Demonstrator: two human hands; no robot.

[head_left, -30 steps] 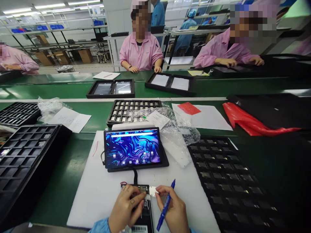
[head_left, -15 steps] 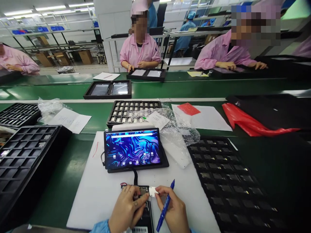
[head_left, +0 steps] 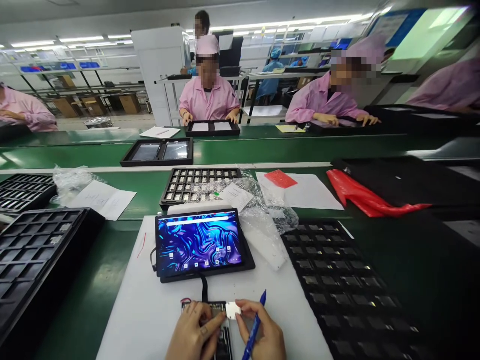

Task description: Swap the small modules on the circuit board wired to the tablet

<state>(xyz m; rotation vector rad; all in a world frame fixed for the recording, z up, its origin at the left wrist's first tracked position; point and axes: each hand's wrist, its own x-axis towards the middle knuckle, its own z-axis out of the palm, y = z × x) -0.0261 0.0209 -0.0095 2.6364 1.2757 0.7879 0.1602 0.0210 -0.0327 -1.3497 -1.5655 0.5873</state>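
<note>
Below the lit tablet (head_left: pixel 200 245), a dark circuit board assembly (head_left: pixel 224 340) lies on the white foam sheet (head_left: pixel 127 305). A black ribbon cable (head_left: pixel 204 289) runs from it towards the tablet. My left hand (head_left: pixel 193 332) is closed over the board, thumb and fingers gripping its upper part, and hides much of it. My right hand (head_left: pixel 264 332) pinches a small white squarish piece (head_left: pixel 233 310) at the board's right edge. A blue pen (head_left: pixel 256 325) is also tucked across the fingers of this hand. My left fingertips are beside the white piece; whether they touch it I cannot tell.
Black compartment trays stand left (head_left: pixel 33 260) and right (head_left: pixel 337 280). Behind the tablet are a tray of small metallic parts (head_left: pixel 180 187), bubble wrap (head_left: pixel 277 215) and a red sheet (head_left: pixel 281 178). Co-workers in pink (head_left: pixel 210 100) sit across the green bench (head_left: pixel 240 150).
The camera view has tilted up slightly, so the bench things sit lower and a bit left. My hands keep the same hold. The co-worker opposite now has both hands at the tray's sides.
</note>
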